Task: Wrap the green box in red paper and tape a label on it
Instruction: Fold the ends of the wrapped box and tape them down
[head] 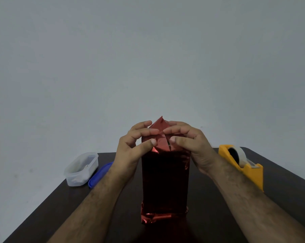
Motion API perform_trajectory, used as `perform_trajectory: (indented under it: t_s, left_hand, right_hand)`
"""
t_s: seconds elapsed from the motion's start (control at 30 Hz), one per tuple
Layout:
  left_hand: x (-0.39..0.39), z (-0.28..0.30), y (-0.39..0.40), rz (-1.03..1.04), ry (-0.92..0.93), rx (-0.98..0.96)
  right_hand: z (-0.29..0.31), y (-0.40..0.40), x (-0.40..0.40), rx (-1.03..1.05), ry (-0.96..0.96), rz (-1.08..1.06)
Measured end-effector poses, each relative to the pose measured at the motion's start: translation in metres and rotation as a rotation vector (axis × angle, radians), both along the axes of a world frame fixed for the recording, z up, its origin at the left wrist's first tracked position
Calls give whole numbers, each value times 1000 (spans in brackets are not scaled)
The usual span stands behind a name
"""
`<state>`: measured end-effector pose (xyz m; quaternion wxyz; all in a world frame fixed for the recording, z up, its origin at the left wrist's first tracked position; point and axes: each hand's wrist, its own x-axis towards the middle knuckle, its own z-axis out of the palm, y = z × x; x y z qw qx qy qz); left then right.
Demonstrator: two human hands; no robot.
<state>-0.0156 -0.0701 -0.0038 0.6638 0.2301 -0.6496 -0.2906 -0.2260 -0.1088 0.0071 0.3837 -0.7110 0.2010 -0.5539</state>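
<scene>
Box (165,179) stands upright mid-table (271,199) in glossy, crinkly red foil paper (161,134); no green shows. Head view: our left hand (134,148) and right hand (188,146) curl fingers, pinching the top flaps. Risks we see: slick foil springs open or tears at creases; tall box tips. Yellow plastic tape dispenser (242,163) sits right, beyond the busy hands.

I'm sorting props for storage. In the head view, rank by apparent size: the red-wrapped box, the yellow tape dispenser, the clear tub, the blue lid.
1. Red-wrapped box, clearly largest.
2. Yellow tape dispenser and clear tub: look alike, and an arm partly hides the dispenser, so unranked.
3. Blue lid, smallest showing, though also partly hidden.
</scene>
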Motion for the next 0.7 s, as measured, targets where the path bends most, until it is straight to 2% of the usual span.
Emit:
perform_trajectory:
  t_s: [0.27, 0.37, 0.43, 0.53, 0.6, 0.7]
  left_hand:
    - [2, 3, 3, 54, -105, -29]
    - [0, 2, 5, 74, -193, -134]
    - [0, -1, 1, 66, -184, -138]
    - [5, -2, -4, 183, -175, -194]
    - [8, -1, -6, 236, -167, -237]
    - [9, -3, -8, 224, -164, -277]
  right_hand:
    - [-1, 2, 3, -23, 10, -25]
    - [0, 2, 5, -61, -3, -75]
    - [1, 1, 7, -51, -7, -109]
    - [0, 4, 8, -15, -41, -136]
    - [1, 7, 6, -121, -56, -190]
    - [5, 12, 4, -370, 30, -252]
